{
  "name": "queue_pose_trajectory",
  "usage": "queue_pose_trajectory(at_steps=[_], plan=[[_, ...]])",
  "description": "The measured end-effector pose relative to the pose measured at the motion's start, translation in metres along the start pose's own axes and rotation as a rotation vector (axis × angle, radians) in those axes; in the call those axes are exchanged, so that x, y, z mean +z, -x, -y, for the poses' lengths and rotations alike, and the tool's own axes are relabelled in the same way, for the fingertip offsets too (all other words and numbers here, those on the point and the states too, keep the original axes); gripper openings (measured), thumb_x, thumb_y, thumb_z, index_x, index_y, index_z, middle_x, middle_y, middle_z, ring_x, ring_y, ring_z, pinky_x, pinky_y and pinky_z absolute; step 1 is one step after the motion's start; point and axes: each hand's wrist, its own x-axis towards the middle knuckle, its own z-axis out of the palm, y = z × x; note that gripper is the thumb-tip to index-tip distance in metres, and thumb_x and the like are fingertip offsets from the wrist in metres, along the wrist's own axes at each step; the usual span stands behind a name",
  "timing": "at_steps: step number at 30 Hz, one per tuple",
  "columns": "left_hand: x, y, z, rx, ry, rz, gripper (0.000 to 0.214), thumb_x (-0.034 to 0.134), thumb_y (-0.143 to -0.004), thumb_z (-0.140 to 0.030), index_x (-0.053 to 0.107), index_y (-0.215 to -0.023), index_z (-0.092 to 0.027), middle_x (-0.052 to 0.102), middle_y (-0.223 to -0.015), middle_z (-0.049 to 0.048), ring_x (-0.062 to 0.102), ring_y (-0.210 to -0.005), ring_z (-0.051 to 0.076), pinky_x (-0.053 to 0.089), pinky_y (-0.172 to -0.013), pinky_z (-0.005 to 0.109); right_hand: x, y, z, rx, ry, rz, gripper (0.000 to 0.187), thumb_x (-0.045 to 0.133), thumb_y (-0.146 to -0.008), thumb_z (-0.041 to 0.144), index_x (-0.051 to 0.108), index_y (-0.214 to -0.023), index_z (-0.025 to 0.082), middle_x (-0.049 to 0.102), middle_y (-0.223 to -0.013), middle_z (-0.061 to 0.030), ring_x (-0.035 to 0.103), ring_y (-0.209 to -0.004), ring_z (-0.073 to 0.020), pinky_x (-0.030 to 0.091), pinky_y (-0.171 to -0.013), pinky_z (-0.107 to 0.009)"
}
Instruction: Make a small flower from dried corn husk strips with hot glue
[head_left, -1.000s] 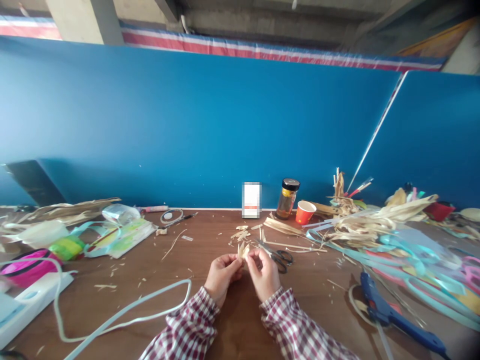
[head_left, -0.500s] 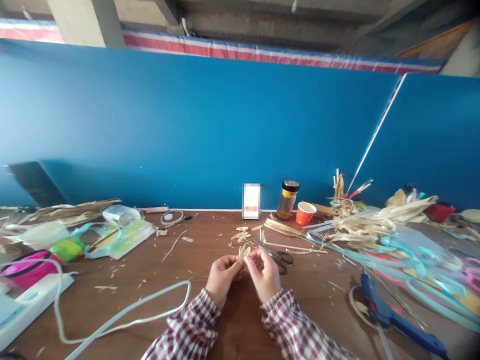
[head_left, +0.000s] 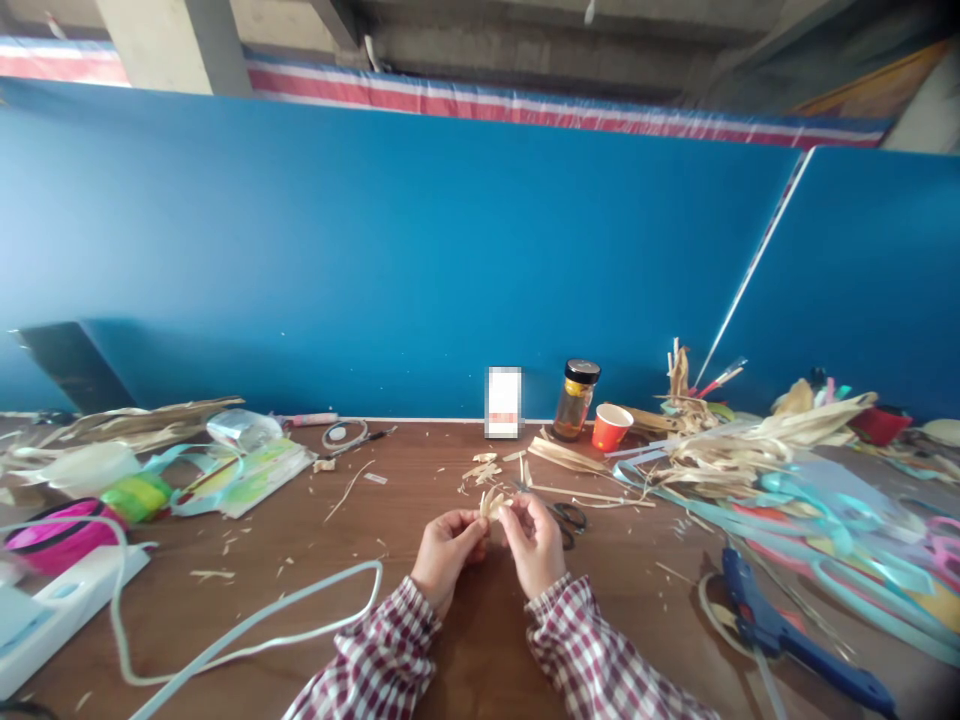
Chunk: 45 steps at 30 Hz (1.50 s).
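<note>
Between my two hands is a small pale piece made of dried husk strips, with petal-like points fanning upward. My left hand pinches it from the left with thumb and fingers. From the other side, my right hand closes its thumb and fingertips on the piece's right edge. Just behind the right hand lie scissors, partly hidden by it. Cut husk scraps are scattered on the brown table beyond my fingers.
On the right are a blue glue gun and heaped husks with ribbons. A lidded jar and red paper cup stand at the back. A white cable and power strip lie left.
My right hand has shifted slightly to the right, its fingers spreading the husk piece a little wider. My left hand stays nearly still.
</note>
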Motion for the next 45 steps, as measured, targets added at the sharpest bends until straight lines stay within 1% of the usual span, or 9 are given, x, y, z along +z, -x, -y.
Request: queue_pose_trajectory(at_steps=[5,9,13,19,22,24,28,37,45], plan=[[0.001,0.001,0.000,-0.003,0.014,-0.020,0.027,0.076,-0.058,-0.030,0.064,-0.070,-0.009,0.060,-0.055,0.0003,0.049,-0.045,0.004,0.039,-0.044,0.015,0.002,0.001,0.003,0.142,-0.151,0.058,0.025,0.059,-0.075,0.041,0.054,-0.080,0.018,0.062,-0.063,-0.0013,0.051,-0.041,-0.0108,0.035,-0.034,-0.019],[0.000,0.000,-0.004,-0.029,0.104,-0.071,0.027,0.077,-0.058,-0.031,0.063,-0.068,-0.010,0.060,-0.059,0.0000,0.050,-0.046,0.004,0.043,-0.045,0.015,0.001,0.000,0.005,0.201,-0.273,0.063,0.029,0.063,-0.071,0.044,0.056,-0.078,0.017,0.066,-0.068,-0.0039,0.055,-0.045,-0.0115,0.039,-0.036,-0.019],[-0.003,-0.003,-0.007,-0.047,0.168,-0.147,0.027,0.078,-0.057,-0.030,0.063,-0.067,-0.011,0.060,-0.059,-0.0003,0.051,-0.046,0.004,0.045,-0.045,0.014,0.000,0.001,0.008,0.179,-0.345,0.081,0.035,0.054,-0.077,0.050,0.061,-0.076,0.015,0.068,-0.076,-0.0080,0.060,-0.054,-0.0140,0.043,-0.042,-0.021],[-0.001,-0.002,-0.004,-0.030,0.134,-0.085,0.030,0.079,-0.055,-0.031,0.064,-0.069,-0.010,0.062,-0.062,0.0023,0.053,-0.048,0.005,0.047,-0.046,0.015,0.001,0.001,0.008,0.113,-0.272,0.085,0.034,0.066,-0.072,0.036,0.056,-0.099,0.018,0.069,-0.076,-0.0044,0.064,-0.070,-0.0184,0.050,-0.061,-0.028],[0.000,-0.001,-0.002,-0.032,0.119,-0.091,0.032,0.079,-0.054,-0.033,0.064,-0.070,-0.010,0.063,-0.062,0.0028,0.054,-0.048,0.006,0.048,-0.047,0.016,0.000,0.000,0.005,0.072,-0.207,0.120,0.023,0.061,-0.076,0.035,0.060,-0.091,0.017,0.068,-0.077,-0.0053,0.064,-0.074,-0.0194,0.050,-0.067,-0.030],[0.000,-0.002,-0.002,-0.033,0.112,-0.098,0.033,0.079,-0.053,-0.034,0.064,-0.070,-0.009,0.063,-0.063,0.0032,0.054,-0.048,0.006,0.048,-0.047,0.016,0.000,-0.001,0.002,0.035,-0.147,0.117,0.018,0.059,-0.078,0.035,0.062,-0.080,0.017,0.067,-0.075,-0.0054,0.062,-0.072,-0.0187,0.049,-0.066,-0.029],[0.001,-0.001,-0.003,-0.029,0.106,-0.103,0.033,0.080,-0.052,-0.034,0.063,-0.068,-0.010,0.062,-0.061,0.0022,0.053,-0.047,0.006,0.047,-0.046,0.016,-0.001,-0.002,-0.002,-0.043,-0.071,0.038,0.017,0.061,-0.075,0.034,0.063,-0.077,0.017,0.064,-0.076,-0.0039,0.058,-0.068,-0.0164,0.047,-0.063,-0.027],[0.001,0.000,0.001,-0.003,-0.008,-0.054,0.030,0.077,-0.056,-0.034,0.063,-0.069,-0.011,0.062,-0.055,0.0011,0.053,-0.046,0.007,0.045,-0.046,0.017,0.004,-0.001,0.004,0.277,-0.317,0.119,0.034,0.064,-0.069,0.048,0.051,-0.064,0.017,0.052,-0.052,0.0036,0.038,-0.039,-0.0062,0.025,-0.036,-0.017],[0.001,0.001,-0.001,-0.015,-0.051,-0.016,0.030,0.075,-0.059,-0.035,0.067,-0.073,-0.009,0.066,-0.062,0.0047,0.054,-0.049,0.007,0.046,-0.049,0.018,0.004,-0.002,-0.001,0.308,-0.321,0.104,0.033,0.067,-0.066,0.045,0.051,-0.070,0.017,0.057,-0.052,0.0030,0.042,-0.038,-0.0063,0.027,-0.035,-0.016]])
